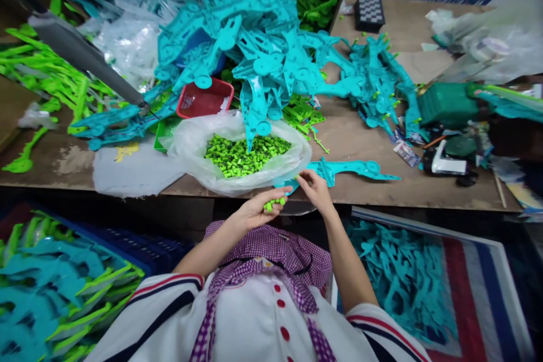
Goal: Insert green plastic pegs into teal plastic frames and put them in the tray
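Observation:
My left hand is cupped at the table's front edge and holds a few small lime-green plastic pegs. My right hand pinches the near end of a flat teal plastic part lying on the wooden table. Just beyond my hands, a clear plastic bag lies open, filled with several more green pegs. A big heap of teal parts rises behind the bag.
A red basket sits behind the bag. Lime-green strips cover the table's left side. More teal parts and clutter lie right. Bins of teal parts stand below at left and right.

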Tool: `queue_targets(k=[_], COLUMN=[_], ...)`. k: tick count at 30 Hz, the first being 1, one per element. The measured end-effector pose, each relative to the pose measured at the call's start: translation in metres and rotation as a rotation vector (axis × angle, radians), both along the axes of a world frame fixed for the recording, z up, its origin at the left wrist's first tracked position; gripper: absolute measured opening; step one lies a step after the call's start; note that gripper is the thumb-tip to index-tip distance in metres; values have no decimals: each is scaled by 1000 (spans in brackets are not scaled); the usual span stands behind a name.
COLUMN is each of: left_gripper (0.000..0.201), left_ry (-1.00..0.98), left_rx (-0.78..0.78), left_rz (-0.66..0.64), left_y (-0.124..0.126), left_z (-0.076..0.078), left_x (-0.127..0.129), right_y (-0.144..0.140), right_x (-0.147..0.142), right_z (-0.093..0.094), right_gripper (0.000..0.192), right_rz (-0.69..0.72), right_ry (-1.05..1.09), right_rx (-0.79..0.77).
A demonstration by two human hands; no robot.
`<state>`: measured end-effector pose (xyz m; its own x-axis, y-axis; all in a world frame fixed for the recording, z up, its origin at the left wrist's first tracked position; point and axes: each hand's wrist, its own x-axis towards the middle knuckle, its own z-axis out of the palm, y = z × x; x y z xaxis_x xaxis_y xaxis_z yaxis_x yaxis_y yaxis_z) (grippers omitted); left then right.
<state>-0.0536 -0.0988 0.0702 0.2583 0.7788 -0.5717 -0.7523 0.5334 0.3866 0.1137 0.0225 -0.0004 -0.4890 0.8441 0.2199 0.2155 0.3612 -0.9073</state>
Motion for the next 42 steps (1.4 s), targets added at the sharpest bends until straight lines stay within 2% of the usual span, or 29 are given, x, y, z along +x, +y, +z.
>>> queue_targets(k=[2,5,10,13,15,17,20,22,26,29,32,38,42], left_gripper=[27,23,18,14,16,20,19,21,27,27,27,32,32], left_ry=[115,305,316,342,456,703,1183,1424,1622,1636,1624,1665,1657], left_rx=[55,123,180,235,315,456,637,652,642,679,681,647,632], left_rz=[185,448,626,674,591,357,-52,-188,-305,-346,-397,-438,-432], left_y=[22,53,95,102,90,66,31,21,36,54,63,64,65], left_z=[-9,-15,-13,-6,-2,-3,-17,-30,-46,-48,-48,-53,-53], left_x=[2,-10,-22,-17,-15,-15,-13,-11,-8,-10,-14,-16,-15], right_y=[5,8,8,-2,-14,-26,-31,-25,-7,-3,-5,-2,1], right_x=[-7,-10,-5,1,9,19,24,21,12,15,22,21,19], right_z=[-5,-3,12,20,21,19,7,-3,-10,-3,2,-2,-3], right_gripper=[27,27,26,25,23,21,21,22,26,25,23,25,26], right_rz=[5,-4,-98,-23,20,58,175,199,120,111,115,299,349], right_ry=[-37,-87,14,33,21,-5,-58,-73,-96,-135,-210,-306,-304], right_rx=[35,69,75,103,105,92,87,82,106,152,228,305,322])
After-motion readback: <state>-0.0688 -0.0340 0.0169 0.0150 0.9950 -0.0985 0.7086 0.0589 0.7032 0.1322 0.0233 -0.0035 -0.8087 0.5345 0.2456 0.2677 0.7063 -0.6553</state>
